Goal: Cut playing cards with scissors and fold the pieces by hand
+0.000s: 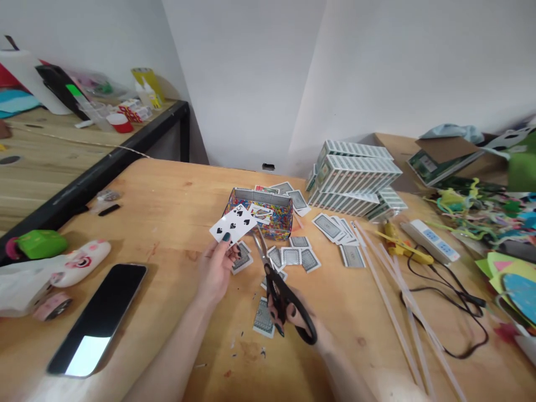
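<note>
My left hand [216, 267] pinches a five of spades playing card [233, 223] by its lower edge, face up. In my right hand [293, 310] is a pair of scissors [276, 282] with black handles, its fingers wrapped through the loops. The metal blades point up and to the left, close to the card's right side. Behind the card stands an open box [281, 220] with a colourful speckled inside and a face card [262, 214] in it. Several patterned card pieces [291, 256] lie in front of the box. Another card [263, 318] lies partly under my right hand.
Stacked card boxes [355, 173] stand at the back right, with fanned cards [335, 228] before them. Clear sticks [397, 301], a glue gun [402, 245] with its cable and a power strip [431, 240] lie right. A phone [98, 318] and toys [79, 265] are left.
</note>
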The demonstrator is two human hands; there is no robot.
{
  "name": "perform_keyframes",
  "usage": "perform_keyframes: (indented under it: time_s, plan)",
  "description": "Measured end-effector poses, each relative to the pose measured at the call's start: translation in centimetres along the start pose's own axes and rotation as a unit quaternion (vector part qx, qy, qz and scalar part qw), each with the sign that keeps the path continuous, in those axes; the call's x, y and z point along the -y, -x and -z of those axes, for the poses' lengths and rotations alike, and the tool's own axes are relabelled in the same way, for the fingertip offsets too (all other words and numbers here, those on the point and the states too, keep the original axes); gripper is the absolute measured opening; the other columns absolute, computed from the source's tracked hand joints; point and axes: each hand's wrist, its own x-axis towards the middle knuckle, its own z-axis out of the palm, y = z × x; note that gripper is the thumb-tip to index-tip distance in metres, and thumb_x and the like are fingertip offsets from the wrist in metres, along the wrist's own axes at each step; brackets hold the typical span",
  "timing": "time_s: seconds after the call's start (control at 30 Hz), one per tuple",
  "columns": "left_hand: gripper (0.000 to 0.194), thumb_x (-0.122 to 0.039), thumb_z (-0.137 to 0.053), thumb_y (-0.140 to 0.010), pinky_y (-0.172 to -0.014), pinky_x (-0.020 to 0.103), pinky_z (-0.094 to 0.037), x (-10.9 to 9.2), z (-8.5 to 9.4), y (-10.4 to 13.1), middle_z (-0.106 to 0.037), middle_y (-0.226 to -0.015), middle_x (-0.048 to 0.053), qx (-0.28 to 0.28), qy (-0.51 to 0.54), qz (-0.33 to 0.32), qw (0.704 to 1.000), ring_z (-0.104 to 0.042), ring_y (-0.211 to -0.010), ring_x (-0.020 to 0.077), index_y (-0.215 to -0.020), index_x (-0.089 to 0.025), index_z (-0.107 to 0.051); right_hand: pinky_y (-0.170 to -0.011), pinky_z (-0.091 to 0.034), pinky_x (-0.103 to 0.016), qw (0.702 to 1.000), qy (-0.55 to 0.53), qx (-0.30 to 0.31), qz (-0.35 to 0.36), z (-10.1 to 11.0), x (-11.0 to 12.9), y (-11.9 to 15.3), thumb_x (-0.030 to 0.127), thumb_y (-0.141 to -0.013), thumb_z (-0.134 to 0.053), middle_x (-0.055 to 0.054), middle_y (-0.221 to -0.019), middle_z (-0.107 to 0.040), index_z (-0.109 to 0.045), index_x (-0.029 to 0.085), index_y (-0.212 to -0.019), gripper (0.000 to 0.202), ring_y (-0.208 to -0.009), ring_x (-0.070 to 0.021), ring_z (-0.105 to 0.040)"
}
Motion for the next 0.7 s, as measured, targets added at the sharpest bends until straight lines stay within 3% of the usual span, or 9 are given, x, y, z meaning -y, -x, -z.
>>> perform_keyframes:
  time_s: [0.13,0.2,0.43,0.7]
  plan:
    - [0.023,-0.034,-0.064,-0.070,-0.052,0.019,-0.045,0.6,0.0,0.5,-0.063,-0.064,0.000,-0.030,-0.139,-0.056,0.988,-0.055,-0.055,0.0098,-0.081,-0.014,-0.064,-0.044,-0.033,-0.023,1.000,0.009,0.015,-0.024,-0.3,0.5,0.0,0.057,-0.066,-0.063,0.001,-0.067,-0.046,-0.056,0.017,-0.082,0.044,-0.047,-0.0086,-0.039]
    - [0.025,-0.035,-0.062,-0.071,-0.052,0.019,-0.047,0.9,0.0,0.8,-0.065,-0.069,0.000,-0.017,-0.183,-0.058,0.981,-0.057,-0.056,0.0104,-0.086,-0.015,-0.064,-0.045,-0.034,-0.023,0.999,0.003,0.025,-0.032,-0.3,0.6,0.1,0.058,-0.066,-0.063,0.001,-0.065,-0.046,-0.055,0.016,-0.080,0.044,-0.047,-0.0084,-0.040]
    - [0.032,-0.037,-0.064,-0.068,-0.070,0.032,-0.054,1.2,-0.4,1.4,-0.067,-0.096,0.006,0.045,-0.140,-0.006,0.989,-0.064,-0.084,0.0209,-0.092,-0.016,-0.063,-0.041,-0.033,-0.021,0.998,-0.010,0.017,-0.056,-0.4,0.5,-0.2,0.062,-0.063,-0.063,0.001,-0.066,-0.046,-0.055,0.017,-0.079,0.049,-0.047,-0.0081,-0.040]
    - [0.034,-0.040,-0.067,-0.065,-0.070,0.035,-0.055,1.0,-0.6,1.6,-0.067,-0.099,0.006,0.046,-0.122,0.013,0.991,-0.064,-0.087,0.0230,-0.090,-0.017,-0.064,-0.042,-0.033,-0.021,0.999,-0.006,0.023,-0.045,0.1,-0.1,-0.2,0.061,-0.066,-0.061,0.000,-0.065,-0.046,-0.056,0.016,-0.084,0.049,-0.048,-0.0091,-0.039]
